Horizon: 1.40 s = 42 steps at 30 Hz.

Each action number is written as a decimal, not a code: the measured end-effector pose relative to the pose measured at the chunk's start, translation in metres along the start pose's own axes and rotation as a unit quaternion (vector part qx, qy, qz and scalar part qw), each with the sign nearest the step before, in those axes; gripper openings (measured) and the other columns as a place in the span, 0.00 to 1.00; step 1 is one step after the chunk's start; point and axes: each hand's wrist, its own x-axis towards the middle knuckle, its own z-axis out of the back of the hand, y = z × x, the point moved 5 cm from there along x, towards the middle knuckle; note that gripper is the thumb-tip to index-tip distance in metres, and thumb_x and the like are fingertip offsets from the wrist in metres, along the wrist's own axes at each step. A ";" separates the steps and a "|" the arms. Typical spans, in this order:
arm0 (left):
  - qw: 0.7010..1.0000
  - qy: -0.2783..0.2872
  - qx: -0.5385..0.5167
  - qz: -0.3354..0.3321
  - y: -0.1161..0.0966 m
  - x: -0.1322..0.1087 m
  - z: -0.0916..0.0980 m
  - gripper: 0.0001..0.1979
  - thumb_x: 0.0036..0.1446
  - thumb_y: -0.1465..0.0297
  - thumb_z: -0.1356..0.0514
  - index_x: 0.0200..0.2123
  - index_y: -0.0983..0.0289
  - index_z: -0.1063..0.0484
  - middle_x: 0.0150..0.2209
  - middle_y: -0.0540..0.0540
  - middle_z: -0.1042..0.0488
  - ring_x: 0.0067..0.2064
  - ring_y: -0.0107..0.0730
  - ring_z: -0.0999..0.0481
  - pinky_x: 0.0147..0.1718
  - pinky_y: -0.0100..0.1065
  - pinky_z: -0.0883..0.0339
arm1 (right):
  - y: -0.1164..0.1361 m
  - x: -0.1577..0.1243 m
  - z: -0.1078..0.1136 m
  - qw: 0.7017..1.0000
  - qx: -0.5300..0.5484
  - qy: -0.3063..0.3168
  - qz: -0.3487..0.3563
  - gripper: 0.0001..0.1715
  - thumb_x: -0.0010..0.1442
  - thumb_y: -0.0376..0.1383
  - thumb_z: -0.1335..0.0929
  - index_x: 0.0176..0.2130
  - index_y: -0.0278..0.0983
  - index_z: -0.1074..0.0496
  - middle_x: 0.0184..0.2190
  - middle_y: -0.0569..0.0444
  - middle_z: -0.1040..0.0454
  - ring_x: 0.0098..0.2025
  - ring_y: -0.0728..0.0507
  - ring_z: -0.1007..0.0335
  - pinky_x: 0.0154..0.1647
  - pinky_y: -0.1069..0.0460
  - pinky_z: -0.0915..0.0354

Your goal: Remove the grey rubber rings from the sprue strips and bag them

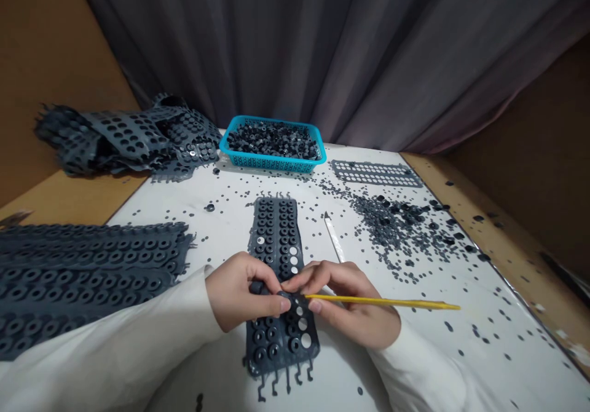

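the left grip (242, 292) is pinching a dark grey perforated rubber strip (276, 240) running 12 to 6 o'clock on the white counter (488, 301), some holes punched clear, while the right grip (343, 304) is pressing together around a thin yellow pointed stick (391, 302) aimed toward 3 o'clock.

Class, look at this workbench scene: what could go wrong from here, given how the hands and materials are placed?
The thin yellow stick in the right hand might slip and tear the perforated dark rubber sheet under the left hand. Loose dark discs could scatter off the white table. The flat metal blade near the right hand could nick it.
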 end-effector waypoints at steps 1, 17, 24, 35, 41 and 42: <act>1.000 0.000 0.001 0.001 0.000 0.000 0.000 0.15 0.41 0.60 0.36 0.22 0.68 0.25 0.18 0.53 0.28 0.22 0.26 0.35 0.20 0.26 0.46 | 0.001 0.000 0.000 1.000 -0.003 0.002 0.003 0.01 0.57 0.30 0.34 0.34 0.36 0.33 0.39 0.45 0.23 0.40 0.44 0.26 0.42 0.47 0.31; 0.999 -0.001 -0.027 0.021 -0.005 0.000 -0.004 0.11 0.40 0.63 0.37 0.19 0.68 0.26 0.18 0.52 0.26 0.20 0.24 0.36 0.19 0.25 0.46 | 0.012 0.000 -0.002 0.990 -0.129 0.028 0.045 0.06 0.57 0.28 0.36 0.36 0.36 0.33 0.37 0.45 0.24 0.40 0.45 0.28 0.39 0.49 0.31; 1.000 0.000 -0.025 0.014 -0.004 -0.001 -0.004 0.11 0.41 0.63 0.37 0.20 0.68 0.26 0.19 0.53 0.25 0.21 0.25 0.34 0.21 0.26 0.44 | 0.008 0.000 0.000 0.995 -0.097 0.015 0.030 0.05 0.57 0.28 0.35 0.36 0.36 0.33 0.40 0.46 0.25 0.41 0.46 0.28 0.42 0.49 0.32; 1.000 0.011 -0.009 0.016 -0.001 0.001 -0.004 0.12 0.42 0.63 0.38 0.20 0.68 0.26 0.19 0.53 0.26 0.21 0.24 0.36 0.20 0.26 0.46 | 0.006 0.000 -0.001 0.997 -0.077 0.020 0.021 0.04 0.57 0.29 0.35 0.35 0.36 0.32 0.38 0.46 0.24 0.39 0.46 0.27 0.39 0.50 0.31; 1.000 0.006 -0.007 0.016 -0.001 0.002 -0.003 0.12 0.42 0.63 0.38 0.21 0.68 0.25 0.19 0.53 0.26 0.21 0.25 0.36 0.20 0.26 0.46 | 0.010 0.001 -0.002 0.993 -0.106 0.027 0.033 0.04 0.57 0.28 0.36 0.35 0.35 0.34 0.37 0.45 0.25 0.40 0.46 0.28 0.40 0.50 0.32; 1.000 0.006 -0.006 0.015 -0.001 0.002 -0.003 0.12 0.42 0.63 0.38 0.21 0.68 0.25 0.19 0.53 0.26 0.21 0.25 0.36 0.20 0.26 0.46 | 0.011 0.001 -0.002 0.992 -0.116 0.029 0.036 0.05 0.58 0.28 0.36 0.35 0.35 0.34 0.37 0.45 0.25 0.40 0.46 0.28 0.40 0.50 0.32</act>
